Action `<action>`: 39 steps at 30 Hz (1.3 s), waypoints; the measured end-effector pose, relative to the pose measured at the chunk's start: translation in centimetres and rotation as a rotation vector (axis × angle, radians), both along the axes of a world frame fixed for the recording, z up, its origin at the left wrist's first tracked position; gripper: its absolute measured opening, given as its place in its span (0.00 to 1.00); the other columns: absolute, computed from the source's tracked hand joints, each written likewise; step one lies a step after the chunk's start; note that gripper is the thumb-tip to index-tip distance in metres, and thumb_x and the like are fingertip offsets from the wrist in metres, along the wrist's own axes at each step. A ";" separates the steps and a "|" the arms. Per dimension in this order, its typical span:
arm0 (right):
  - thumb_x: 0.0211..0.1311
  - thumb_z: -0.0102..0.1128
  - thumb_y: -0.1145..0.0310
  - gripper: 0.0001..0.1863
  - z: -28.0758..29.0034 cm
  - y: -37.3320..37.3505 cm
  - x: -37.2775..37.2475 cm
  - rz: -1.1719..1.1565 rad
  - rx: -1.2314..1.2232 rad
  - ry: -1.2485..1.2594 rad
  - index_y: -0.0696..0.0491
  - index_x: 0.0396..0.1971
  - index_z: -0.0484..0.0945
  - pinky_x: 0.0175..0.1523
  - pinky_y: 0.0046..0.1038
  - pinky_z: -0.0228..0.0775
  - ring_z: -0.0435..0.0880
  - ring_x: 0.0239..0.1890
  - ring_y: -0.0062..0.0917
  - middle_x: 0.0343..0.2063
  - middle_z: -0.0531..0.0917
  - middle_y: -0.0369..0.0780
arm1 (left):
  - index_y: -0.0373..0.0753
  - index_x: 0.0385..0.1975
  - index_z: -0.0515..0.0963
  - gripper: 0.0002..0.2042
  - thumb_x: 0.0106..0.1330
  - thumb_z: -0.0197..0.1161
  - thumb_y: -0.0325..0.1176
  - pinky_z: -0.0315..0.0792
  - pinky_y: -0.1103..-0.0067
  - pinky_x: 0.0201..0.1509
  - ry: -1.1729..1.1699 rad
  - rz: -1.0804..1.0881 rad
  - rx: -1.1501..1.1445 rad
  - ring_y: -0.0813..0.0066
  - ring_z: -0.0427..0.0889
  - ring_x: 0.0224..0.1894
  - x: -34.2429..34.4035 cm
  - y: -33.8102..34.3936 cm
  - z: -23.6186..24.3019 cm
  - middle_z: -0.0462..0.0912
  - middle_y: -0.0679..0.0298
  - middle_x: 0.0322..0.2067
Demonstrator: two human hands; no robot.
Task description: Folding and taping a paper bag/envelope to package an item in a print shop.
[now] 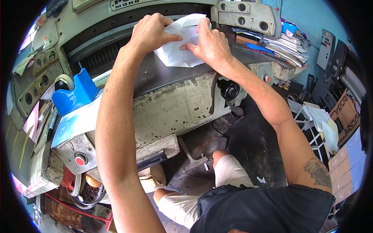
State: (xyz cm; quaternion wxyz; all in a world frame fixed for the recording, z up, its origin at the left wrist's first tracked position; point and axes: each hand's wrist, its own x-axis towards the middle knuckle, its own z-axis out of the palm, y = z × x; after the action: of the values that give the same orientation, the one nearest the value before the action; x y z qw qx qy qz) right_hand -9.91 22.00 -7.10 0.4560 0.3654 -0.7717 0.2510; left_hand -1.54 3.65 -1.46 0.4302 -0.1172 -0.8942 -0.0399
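A white paper-wrapped packet (179, 53) stands on the dark metal bed (155, 77) of a large cutting machine, with a loose flap of paper along its top. At its upper left, my left hand (152, 33) grips the paper, thumb lying across the front and fingers curled over the top edge. On the right side, my right hand (210, 44) holds it too, thumb on the front and fingers at the upper corner. What is inside the wrapping is hidden.
A blue tape dispenser (79, 91) stands at the left. Red push buttons (80, 160) (267, 78) sit on the machine's front, beside a black handwheel (228, 90). Stacked papers (285, 48) lie at the right. Below are a foot pedal (194, 164) and a white rack (311, 134).
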 end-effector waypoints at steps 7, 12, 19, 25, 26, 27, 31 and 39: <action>0.51 0.81 0.60 0.27 -1.0 4.0 0.2 0.137 0.055 0.229 0.53 0.38 0.70 0.31 0.41 0.80 0.89 0.26 0.39 0.22 0.86 0.38 | 0.38 0.41 0.90 0.22 0.51 0.80 0.45 0.79 0.71 0.42 -0.050 0.040 0.016 0.66 0.89 0.32 0.9 0.6 -0.1 0.90 0.57 0.28; 0.45 0.83 0.64 0.40 1.2 7.0 -3.9 0.421 -0.166 0.311 0.52 0.60 0.72 0.62 0.37 0.73 0.78 0.57 0.38 0.51 0.80 0.42 | 0.37 0.47 0.88 0.27 0.47 0.83 0.44 0.79 0.71 0.45 -0.072 0.023 -0.006 0.67 0.89 0.36 1.1 1.0 -0.2 0.90 0.57 0.35; 0.58 0.77 0.56 0.36 3.4 4.2 -9.9 0.765 0.251 0.007 0.56 0.65 0.76 0.65 0.34 0.73 0.85 0.54 0.36 0.55 0.86 0.47 | 0.38 0.51 0.86 0.30 0.45 0.83 0.40 0.79 0.69 0.51 -0.118 -0.077 0.041 0.64 0.87 0.43 0.4 0.5 -0.5 0.88 0.61 0.43; 0.67 0.71 0.65 0.17 4.6 2.9 -10.5 0.830 0.286 -0.048 0.57 0.52 0.86 0.52 0.28 0.76 0.84 0.41 0.23 0.42 0.90 0.42 | 0.38 0.54 0.86 0.29 0.52 0.82 0.43 0.79 0.68 0.52 -0.197 -0.092 0.093 0.64 0.86 0.45 -0.6 -0.3 0.2 0.88 0.57 0.47; 0.67 0.71 0.65 0.17 4.5 2.6 -10.8 0.841 0.285 -0.050 0.57 0.52 0.86 0.52 0.28 0.76 0.84 0.41 0.23 0.42 0.90 0.42 | 0.37 0.54 0.86 0.27 0.54 0.81 0.43 0.79 0.68 0.53 -0.233 -0.090 0.139 0.64 0.86 0.45 -0.8 -0.1 0.5 0.88 0.57 0.46; 0.65 0.69 0.68 0.16 4.5 2.3 -11.1 0.825 0.264 0.026 0.55 0.51 0.87 0.52 0.28 0.78 0.86 0.41 0.25 0.43 0.90 0.41 | 0.37 0.54 0.86 0.27 0.54 0.81 0.43 0.79 0.68 0.53 -0.237 -0.078 0.141 0.64 0.86 0.45 -0.8 0.1 0.6 0.88 0.57 0.46; 0.60 0.63 0.80 0.20 3.8 1.8 -11.5 0.785 0.199 0.220 0.49 0.51 0.88 0.53 0.30 0.84 0.91 0.45 0.31 0.48 0.90 0.40 | 0.36 0.52 0.87 0.17 0.64 0.74 0.34 0.80 0.77 0.48 -0.249 -0.095 0.148 0.80 0.85 0.40 -0.7 1.3 0.6 0.91 0.64 0.41; 0.54 0.68 0.77 0.15 3.1 1.9 -11.1 0.718 -0.009 0.845 0.47 0.42 0.90 0.44 0.25 0.86 0.92 0.41 0.25 0.41 0.92 0.33 | 0.46 0.54 0.86 0.24 0.60 0.63 0.16 0.82 0.75 0.53 0.093 -0.108 -0.173 0.68 0.90 0.45 -0.8 1.5 -1.2 0.89 0.59 0.52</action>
State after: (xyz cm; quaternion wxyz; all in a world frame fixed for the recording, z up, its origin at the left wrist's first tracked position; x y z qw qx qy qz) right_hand -20.99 23.91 -3.97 0.6133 0.6725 -0.3475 0.2254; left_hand -2.30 5.16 -2.70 0.4569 -0.2038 -0.8657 0.0196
